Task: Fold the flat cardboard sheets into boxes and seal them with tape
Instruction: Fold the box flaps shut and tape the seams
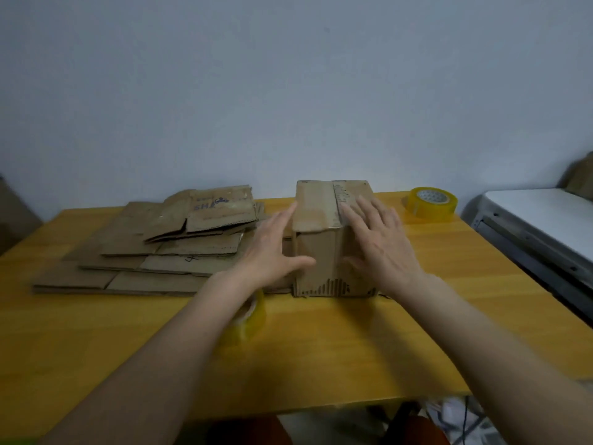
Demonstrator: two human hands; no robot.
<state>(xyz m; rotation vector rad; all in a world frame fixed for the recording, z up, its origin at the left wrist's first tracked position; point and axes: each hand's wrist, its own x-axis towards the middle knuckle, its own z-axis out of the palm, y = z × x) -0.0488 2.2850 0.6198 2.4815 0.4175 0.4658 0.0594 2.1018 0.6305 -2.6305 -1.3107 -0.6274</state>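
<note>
While the folded box (333, 239) is standing mid-table beside the flat sheets (154, 245), the person's left hand (272, 252) and right hand (378, 242) are pressing it with straight fingers; its top flaps are likely springing open if pressure is easing before taping.

We press both open hands, left hand (272, 252) and right hand (382, 242), against the folded brown cardboard box (321, 226) on the yellow wooden table (321, 348), beside stacked flat brown cardboard sheets (154, 252).
</note>
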